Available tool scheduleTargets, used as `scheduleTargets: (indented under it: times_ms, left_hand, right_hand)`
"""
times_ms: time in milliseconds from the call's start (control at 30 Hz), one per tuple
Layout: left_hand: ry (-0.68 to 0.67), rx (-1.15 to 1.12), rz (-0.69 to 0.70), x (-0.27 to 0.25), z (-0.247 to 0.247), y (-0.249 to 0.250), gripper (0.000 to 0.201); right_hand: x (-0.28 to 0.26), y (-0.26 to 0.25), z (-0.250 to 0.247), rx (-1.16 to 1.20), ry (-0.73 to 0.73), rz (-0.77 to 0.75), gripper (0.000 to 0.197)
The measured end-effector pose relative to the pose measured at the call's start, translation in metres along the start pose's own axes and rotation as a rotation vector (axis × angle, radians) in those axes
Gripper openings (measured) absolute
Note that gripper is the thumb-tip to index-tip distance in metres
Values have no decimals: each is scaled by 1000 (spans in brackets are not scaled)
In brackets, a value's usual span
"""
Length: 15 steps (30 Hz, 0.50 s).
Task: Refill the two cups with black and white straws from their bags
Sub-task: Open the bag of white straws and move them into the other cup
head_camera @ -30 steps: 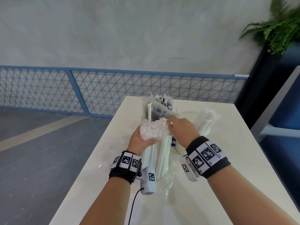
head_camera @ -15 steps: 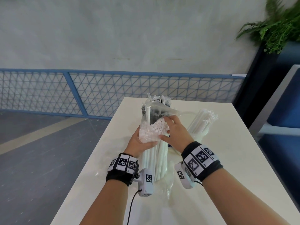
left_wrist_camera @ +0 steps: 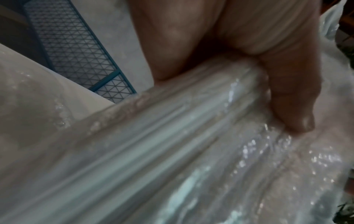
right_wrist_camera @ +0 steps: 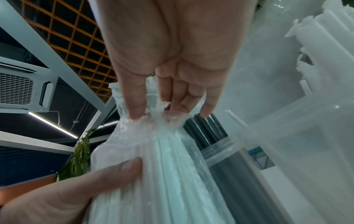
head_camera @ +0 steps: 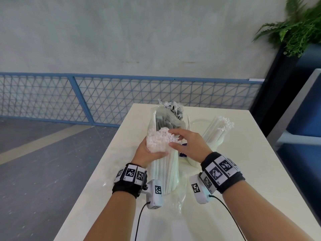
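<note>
A clear bag of white straws [head_camera: 165,171] stands upright at the middle of the white table [head_camera: 251,197]. My left hand [head_camera: 149,150] grips it just under its mouth, thumb in front [left_wrist_camera: 287,106]. My right hand [head_camera: 175,139] is at the bag's open top. In the right wrist view its thumb and fingers [right_wrist_camera: 153,115] pinch the crumpled ends of the white straws [right_wrist_camera: 168,166]. Behind the bag stand the black straws [head_camera: 173,110] in a clear cup [right_wrist_camera: 220,150]. To the right a second cup [head_camera: 196,162] holds white straws [head_camera: 217,129].
A crumpled clear bag [head_camera: 178,197] lies flat on the table in front of the straws. A blue mesh fence [head_camera: 104,101] runs behind the table. A dark planter with a fern [head_camera: 295,32] stands at the back right, and a blue seat [head_camera: 304,119] is to the right.
My right hand has lifted off the top of the bag, and its fingers now pinch at the straw ends. The left hand keeps its grip on the bag.
</note>
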<state>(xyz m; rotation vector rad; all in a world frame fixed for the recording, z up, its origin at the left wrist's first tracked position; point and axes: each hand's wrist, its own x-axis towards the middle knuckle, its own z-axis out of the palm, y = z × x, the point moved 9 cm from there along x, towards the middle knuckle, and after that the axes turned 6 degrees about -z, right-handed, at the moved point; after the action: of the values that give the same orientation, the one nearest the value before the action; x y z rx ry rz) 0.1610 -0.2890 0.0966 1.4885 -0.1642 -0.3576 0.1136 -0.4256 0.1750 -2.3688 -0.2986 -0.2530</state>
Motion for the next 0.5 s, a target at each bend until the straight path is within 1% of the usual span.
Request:
scheduleTargets:
  times_ms: [100, 200, 267, 333, 400, 500]
  left_hand:
    - [13, 29, 14, -1, 1, 1, 60]
    - [27, 36, 24, -1, 2, 2, 60]
    - [24, 39, 25, 0, 2, 2, 65]
    - [7, 41, 19, 0, 3, 1, 68]
    - [-19, 31, 21, -2, 7, 3, 67]
    - [-64, 16, 43, -6, 13, 6, 70]
  right_hand:
    - [-1, 0, -5, 38, 81, -4, 34]
    - [-1, -10, 1, -61, 45, -69, 39]
    - [0, -13, 5, -108, 5, -82, 44]
    - [1, -9, 4, -120, -26, -27, 46]
    - [2, -3, 6, -127, -62, 53, 47]
    - [0, 8, 18, -112, -101, 135, 52]
